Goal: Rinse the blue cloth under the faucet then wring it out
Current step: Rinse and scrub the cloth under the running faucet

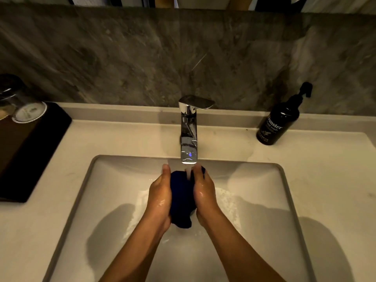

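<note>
Had the blue cloth (181, 198) squished between left hand (160, 197) and right hand (204, 195) under the faucet (189, 137) (water running). Could've easily splashed over the sink (284, 180) rim if squeezed too hard mid-stream.

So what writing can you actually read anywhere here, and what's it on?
"Dunster" and "hand wash": on the black pump bottle.
Smaller print lower on that bottle: too small to read.
Round lid on the left: printing too blurred to read.
Nothing else readable.
</note>
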